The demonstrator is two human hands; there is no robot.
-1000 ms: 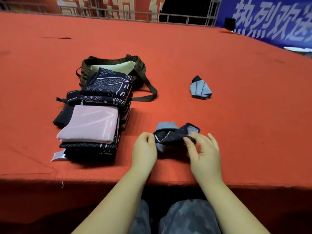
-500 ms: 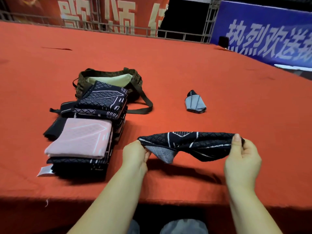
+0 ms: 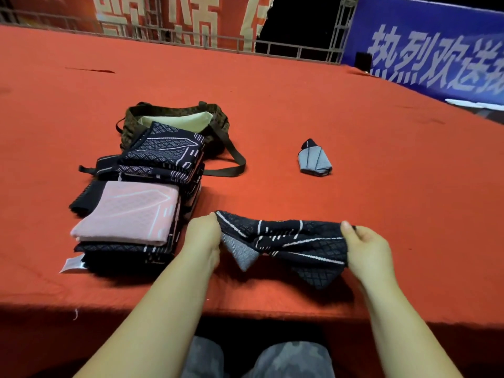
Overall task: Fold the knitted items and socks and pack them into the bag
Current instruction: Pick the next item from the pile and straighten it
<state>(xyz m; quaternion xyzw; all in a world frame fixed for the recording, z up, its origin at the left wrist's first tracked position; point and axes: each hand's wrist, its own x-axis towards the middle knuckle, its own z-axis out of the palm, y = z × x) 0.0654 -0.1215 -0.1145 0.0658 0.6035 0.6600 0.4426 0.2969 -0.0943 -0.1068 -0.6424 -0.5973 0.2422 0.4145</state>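
Black knit sock stretched btwn left hand & right hand, both pinching ends; folding step, next needs halving.

Both hands stretch a black patterned sock above the red tabletop, the left hand pinching one end, the right hand the other. A folded sock lies beyond, and folded knitwear is stacked before the olive bag.

Single head-worn view, forward and down, close over table
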